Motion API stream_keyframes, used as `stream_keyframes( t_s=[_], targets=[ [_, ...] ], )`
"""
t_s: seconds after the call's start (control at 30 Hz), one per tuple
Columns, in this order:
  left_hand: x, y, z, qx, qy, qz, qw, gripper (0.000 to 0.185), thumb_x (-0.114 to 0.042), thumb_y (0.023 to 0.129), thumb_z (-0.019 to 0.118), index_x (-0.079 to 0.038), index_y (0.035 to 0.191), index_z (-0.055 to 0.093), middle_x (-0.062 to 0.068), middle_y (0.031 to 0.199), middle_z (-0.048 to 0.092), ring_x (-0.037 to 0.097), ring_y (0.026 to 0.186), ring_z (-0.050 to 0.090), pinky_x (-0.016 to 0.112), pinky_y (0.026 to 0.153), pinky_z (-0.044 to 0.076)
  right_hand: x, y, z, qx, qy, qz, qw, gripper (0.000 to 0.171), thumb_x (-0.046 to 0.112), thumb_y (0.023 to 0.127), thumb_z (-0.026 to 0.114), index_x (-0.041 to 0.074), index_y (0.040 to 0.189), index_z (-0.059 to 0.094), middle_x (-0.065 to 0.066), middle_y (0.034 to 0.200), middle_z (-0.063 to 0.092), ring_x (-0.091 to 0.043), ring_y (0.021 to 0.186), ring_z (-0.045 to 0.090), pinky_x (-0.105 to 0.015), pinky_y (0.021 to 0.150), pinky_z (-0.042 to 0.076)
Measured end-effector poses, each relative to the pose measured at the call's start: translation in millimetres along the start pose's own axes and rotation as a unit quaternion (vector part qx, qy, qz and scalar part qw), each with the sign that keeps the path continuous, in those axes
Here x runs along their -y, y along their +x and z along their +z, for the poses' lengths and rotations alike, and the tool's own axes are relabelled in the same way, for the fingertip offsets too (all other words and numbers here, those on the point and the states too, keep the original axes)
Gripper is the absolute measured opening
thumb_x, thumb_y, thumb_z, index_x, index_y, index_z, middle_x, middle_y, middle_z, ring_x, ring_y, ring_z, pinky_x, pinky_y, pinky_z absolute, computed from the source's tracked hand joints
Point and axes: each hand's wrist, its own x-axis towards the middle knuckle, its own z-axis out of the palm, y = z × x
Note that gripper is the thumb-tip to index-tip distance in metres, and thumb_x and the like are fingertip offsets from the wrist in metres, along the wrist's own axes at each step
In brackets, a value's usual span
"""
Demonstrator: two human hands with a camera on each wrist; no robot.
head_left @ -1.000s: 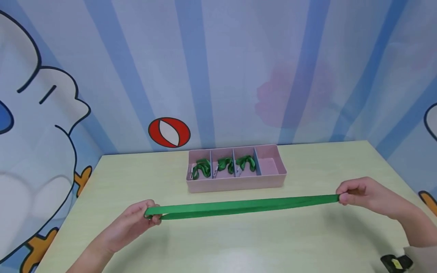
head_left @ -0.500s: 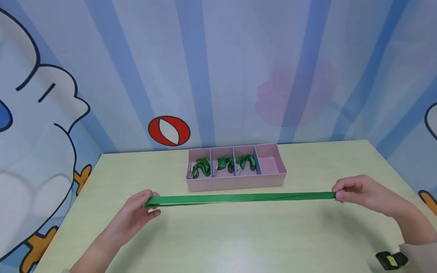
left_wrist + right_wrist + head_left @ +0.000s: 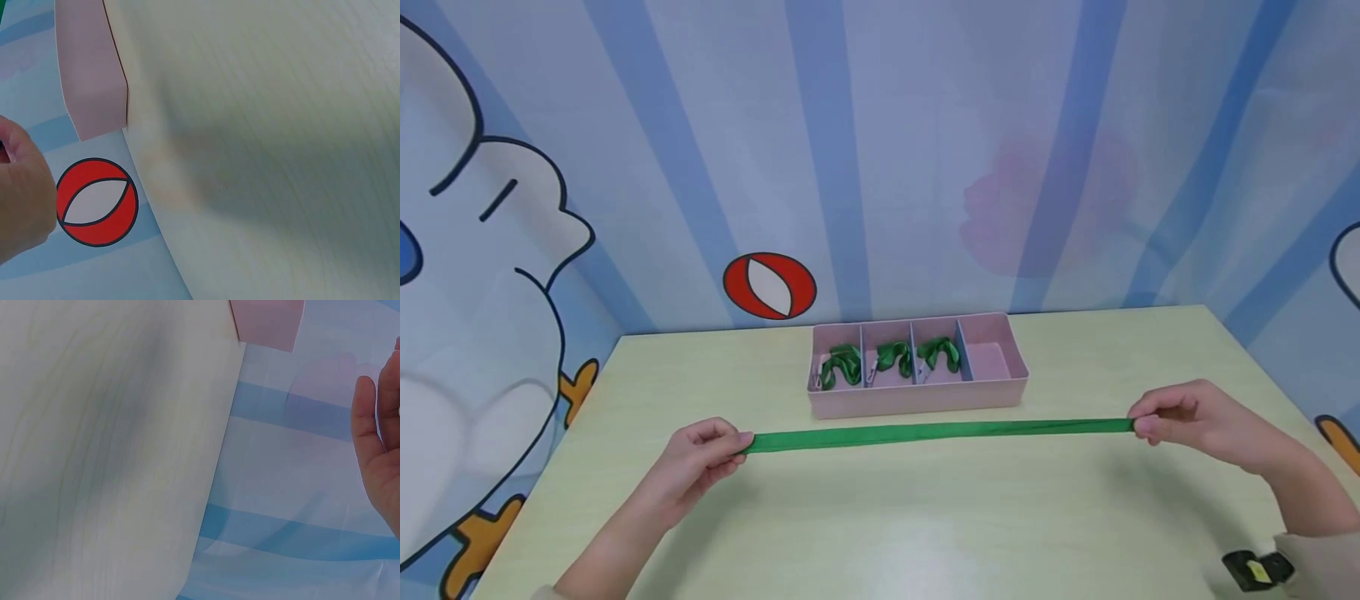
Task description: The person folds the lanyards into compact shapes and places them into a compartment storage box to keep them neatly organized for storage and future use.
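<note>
A green lanyard [image 3: 940,430] is stretched nearly level above the table, its two strands lying together as one narrow band. My left hand [image 3: 696,467] pinches one end between thumb and fingers. At the other end, my right hand [image 3: 1206,429] holds it with thumb and forefinger. Both gripped ends are covered by fingertips. In the left wrist view only part of the left hand [image 3: 25,194] shows at the left edge; the right wrist view catches the right hand [image 3: 381,450] at its right edge.
Behind the lanyard stands a pink divided tray [image 3: 917,402]. Three of its compartments each hold a folded green lanyard [image 3: 844,362] with a metal clip; the rightmost holds nothing. A printed backdrop [image 3: 902,167] rises at the table's rear edge. A black strap piece [image 3: 1255,573] lies by the right sleeve.
My left hand has risen slightly and turned, its thumb now on top of the lanyard's end. The two strands, apart at first, have come together. My right hand shifted slightly left.
</note>
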Motion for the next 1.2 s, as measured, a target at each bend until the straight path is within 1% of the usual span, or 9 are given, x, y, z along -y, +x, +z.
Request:
stream_keyframes(
  t_s=[0.2,0.4,0.53,0.63,0.7,0.77,0.83,0.93,1.2],
  targets=[
    [-0.5,0.8,-1.8,-0.032,0.012,0.000,0.9994,0.012,-0.009,0.085,0.067,-0.016,0.077,0.064,-0.003,0.070,0.064,0.007,0.064,0.059,0.018,0.066,0.053,3,0,2,-0.024,-0.020,0.032,0.999,0.016,-0.005,0.092,0.051,-0.005,0.101,0.065,-0.001,0.083,0.066,-0.016,0.071,0.057,-0.028,0.060,0.050],
    [0.7,1.0,-6.3,-0.031,0.041,0.026,0.9983,0.012,-0.008,0.084,0.069,-0.019,0.089,0.067,-0.002,0.077,0.067,0.010,0.072,0.065,0.025,0.075,0.054,7,0,2,-0.035,-0.020,0.082,0.996,0.015,0.001,0.095,0.050,0.000,0.096,0.064,-0.004,0.080,0.066,-0.019,0.072,0.060,-0.027,0.066,0.052],
    [0.6,0.5,-8.0,-0.029,0.042,0.028,0.9983,0.010,-0.007,0.085,0.068,-0.017,0.089,0.069,-0.002,0.080,0.068,0.010,0.074,0.066,0.026,0.077,0.054,7,0,1,-0.018,0.030,0.088,0.995,0.015,0.001,0.096,0.047,0.002,0.092,0.061,-0.003,0.080,0.067,-0.022,0.074,0.063,-0.026,0.072,0.052],
    [-1.0,-0.4,-7.2,-0.030,0.043,0.022,0.9984,0.009,-0.008,0.085,0.067,-0.016,0.090,0.070,-0.002,0.081,0.069,0.010,0.076,0.066,0.026,0.077,0.054,5,0,0,-0.005,0.105,0.094,0.990,0.020,-0.001,0.097,0.044,0.005,0.093,0.062,-0.002,0.084,0.068,-0.020,0.077,0.064,-0.026,0.075,0.052],
    [-3.1,-0.5,-5.7,-0.034,0.042,0.021,0.9983,0.009,-0.009,0.086,0.067,-0.017,0.090,0.070,-0.002,0.082,0.069,0.010,0.076,0.066,0.025,0.077,0.054,3,0,-2,0.000,0.162,0.101,0.982,0.025,-0.003,0.097,0.041,0.007,0.096,0.064,-0.002,0.088,0.068,-0.017,0.081,0.065,-0.027,0.078,0.053],
    [-5.9,-0.4,-4.0,-0.036,0.044,0.028,0.9980,0.009,-0.009,0.086,0.067,-0.017,0.089,0.070,-0.003,0.083,0.069,0.009,0.076,0.066,0.024,0.075,0.054,2,-1,-3,0.004,0.214,0.116,0.970,0.030,-0.004,0.098,0.039,0.008,0.099,0.066,-0.002,0.093,0.068,-0.015,0.087,0.065,-0.028,0.081,0.053],
    [-8.8,-0.2,-1.9,-0.040,0.049,0.033,0.9975,0.010,-0.010,0.086,0.067,-0.018,0.088,0.070,-0.003,0.083,0.069,0.009,0.076,0.066,0.023,0.074,0.054,2,-2,-5,0.004,0.248,0.131,0.960,0.031,-0.003,0.098,0.039,0.009,0.101,0.067,-0.003,0.095,0.067,-0.014,0.090,0.065,-0.028,0.082,0.052],
    [-12.2,0.1,0.8,-0.044,0.057,0.039,0.9966,0.009,-0.011,0.086,0.067,-0.019,0.088,0.070,-0.003,0.083,0.069,0.008,0.075,0.066,0.023,0.074,0.054,3,-4,-6,0.000,0.267,0.152,0.952,0.031,-0.002,0.097,0.041,0.011,0.102,0.069,-0.002,0.095,0.068,-0.013,0.089,0.066,-0.028,0.081,0.053],
    [-20.1,4.4,9.8,-0.041,0.047,0.035,0.9974,0.010,-0.013,0.085,0.068,-0.013,0.095,0.070,-0.003,0.084,0.069,0.011,0.078,0.066,0.023,0.076,0.053,12,2,-4,0.015,0.280,0.156,0.947,0.032,-0.001,0.098,0.042,0.011,0.103,0.070,-0.003,0.092,0.070,-0.012,0.083,0.067,-0.029,0.080,0.053]
  ],
)
